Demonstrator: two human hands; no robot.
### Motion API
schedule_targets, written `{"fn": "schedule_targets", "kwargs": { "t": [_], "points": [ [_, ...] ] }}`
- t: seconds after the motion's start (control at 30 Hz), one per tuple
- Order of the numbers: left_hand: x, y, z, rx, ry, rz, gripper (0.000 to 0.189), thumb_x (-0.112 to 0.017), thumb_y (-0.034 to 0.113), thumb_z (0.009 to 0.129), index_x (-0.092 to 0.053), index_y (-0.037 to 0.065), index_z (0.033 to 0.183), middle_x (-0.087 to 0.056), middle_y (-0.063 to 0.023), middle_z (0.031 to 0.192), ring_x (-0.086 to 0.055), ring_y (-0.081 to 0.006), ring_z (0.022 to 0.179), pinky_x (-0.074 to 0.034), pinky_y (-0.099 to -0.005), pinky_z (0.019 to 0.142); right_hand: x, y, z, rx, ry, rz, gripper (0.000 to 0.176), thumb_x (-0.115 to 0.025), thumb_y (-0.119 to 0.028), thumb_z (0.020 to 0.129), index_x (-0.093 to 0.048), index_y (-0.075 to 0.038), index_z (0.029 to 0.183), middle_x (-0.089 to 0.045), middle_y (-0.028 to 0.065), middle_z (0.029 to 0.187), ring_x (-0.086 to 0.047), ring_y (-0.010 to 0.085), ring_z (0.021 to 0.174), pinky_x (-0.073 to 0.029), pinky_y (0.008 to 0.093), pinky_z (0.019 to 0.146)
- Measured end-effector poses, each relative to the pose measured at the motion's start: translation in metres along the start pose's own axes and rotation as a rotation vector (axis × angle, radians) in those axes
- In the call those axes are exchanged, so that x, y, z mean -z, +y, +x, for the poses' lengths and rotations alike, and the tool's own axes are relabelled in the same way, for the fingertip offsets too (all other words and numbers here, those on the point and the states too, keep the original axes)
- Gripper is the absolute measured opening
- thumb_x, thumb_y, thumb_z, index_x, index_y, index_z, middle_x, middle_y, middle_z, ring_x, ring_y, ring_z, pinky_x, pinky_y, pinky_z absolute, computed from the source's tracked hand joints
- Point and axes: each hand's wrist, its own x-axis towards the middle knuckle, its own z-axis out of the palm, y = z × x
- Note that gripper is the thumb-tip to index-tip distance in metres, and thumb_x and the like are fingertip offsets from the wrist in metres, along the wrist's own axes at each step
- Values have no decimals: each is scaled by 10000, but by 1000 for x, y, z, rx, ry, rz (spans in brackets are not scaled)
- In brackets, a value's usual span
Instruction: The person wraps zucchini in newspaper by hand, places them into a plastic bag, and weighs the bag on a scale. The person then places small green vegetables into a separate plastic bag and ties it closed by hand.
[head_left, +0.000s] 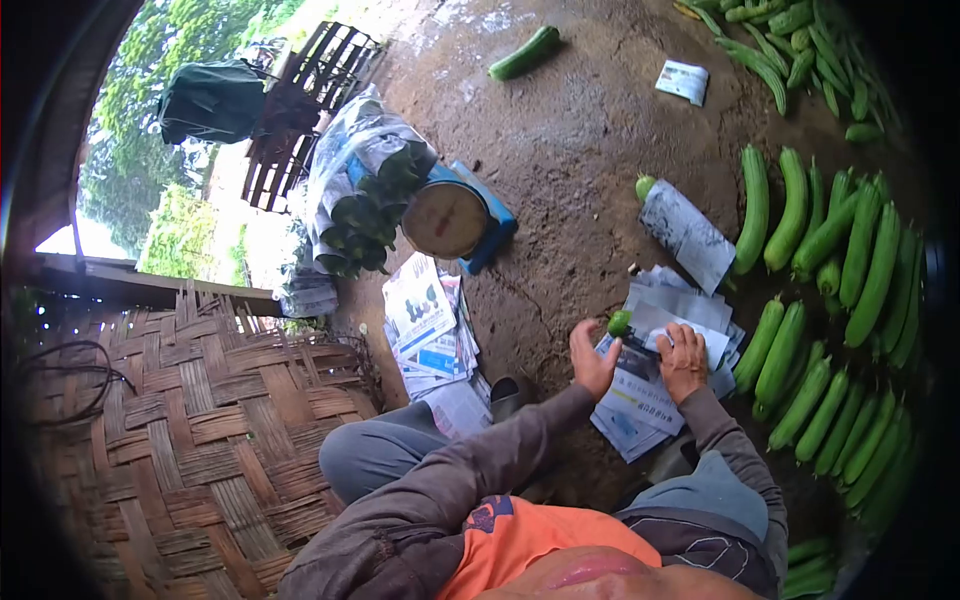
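Over a stack of newspaper sheets (625, 405) on the ground in front of me, a long green gourd lies under a sheet of newspaper (672, 325). Only its green end (620, 322) sticks out. My left hand (595, 360) is beside that end, fingers apart and curved, with nothing visibly gripped. On the other side, my right hand (683, 362) has its fingers bent over the sheet, holding it against the covered gourd. A second gourd, wrapped in newspaper (688, 232), lies just beyond with its tip (645, 187) showing.
Rows of green gourds (800, 385) lie to my right, with more gourds (800, 45) heaped at the far right. Another newspaper pile (425, 320) is by my left knee. A blue scale (490, 215) stands beside a bundle of wrapped gourds (365, 205). Woven matting (200, 430) is at left.
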Motion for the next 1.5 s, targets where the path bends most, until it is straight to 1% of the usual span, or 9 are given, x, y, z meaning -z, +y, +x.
{"fn": "schedule_targets", "kwargs": {
  "t": [0.2,0.33,0.47,0.6,0.77,0.87,1.07,1.2,1.5],
  "points": [
    [-54,-25,-11,1056,-763,-1169,383,-553,334,909,-507,79,1191,-582,-54,1096,-563,-147,992,-426,-249,778,20,-1,23,-150,-157,195,506,-779,-170,574,-521,-84,1000,-516,96,1088,-494,276,1023,-385,426,827],
    [-77,-23,-3,864,-715,-1249,253,-596,326,880,-578,95,981,-600,-2,805,-580,-124,699,-453,-264,636,22,-2,18,-394,-79,674,492,-777,-135,602,-551,-30,1026,-613,126,940,-611,283,888,-477,391,805],
    [0,58,26,652,-799,-1332,348,-637,277,859,-562,46,1108,-631,-52,977,-617,-169,900,-499,-339,830,45,-12,27,-651,-174,1410,369,-755,-133,726,-580,12,1017,-640,66,917,-605,129,837,-494,286,745],
    [37,107,59,483,-609,-1394,348,-645,279,849,-561,55,1103,-628,-44,963,-617,-164,867,-512,-340,774,118,-32,82,-85,89,406,473,-789,-260,699,-599,14,1034,-553,158,1110,-538,265,1053,-434,371,900],
    [111,180,127,274,-352,-1470,312,-676,244,820,-565,61,1047,-603,-45,874,-608,-173,760,-514,-335,692,188,-79,162,-113,-29,866,677,-754,-340,745,-462,-12,1260,-553,176,1157,-562,270,1053,-440,367,911],
    [173,208,164,228,-242,-1311,371,-693,307,805,-569,53,1044,-586,-35,840,-584,-160,751,-489,-323,676,231,-144,200,54,19,579,613,-719,-299,785,-468,-10,1263,-598,133,1124,-590,190,1006,-474,317,854],
    [267,124,312,-274,-161,-315,395,-449,327,950,-602,-12,1084,-644,-203,948,-632,-287,845,-479,-388,763,205,-193,256,-377,-96,1320,473,-714,-273,785,-525,-21,1138,-593,31,908,-576,112,785,-487,275,690],
    [402,77,323,-286,240,653,292,-645,238,763,-653,60,994,-589,-151,1106,-567,-313,1044,-471,-405,880,135,-240,292,-273,-169,1563,430,-708,-276,785,-543,-34,1099,-585,26,891,-564,112,768,-475,261,695],
    [401,31,404,-269,256,583,160,-607,168,754,-673,53,844,-661,-166,903,-645,-338,856,-509,-432,778,71,-271,344,-238,-323,1485,469,-706,-247,772,-546,-2,1138,-605,57,997,-571,124,875,-467,286,789]
  ]
}}
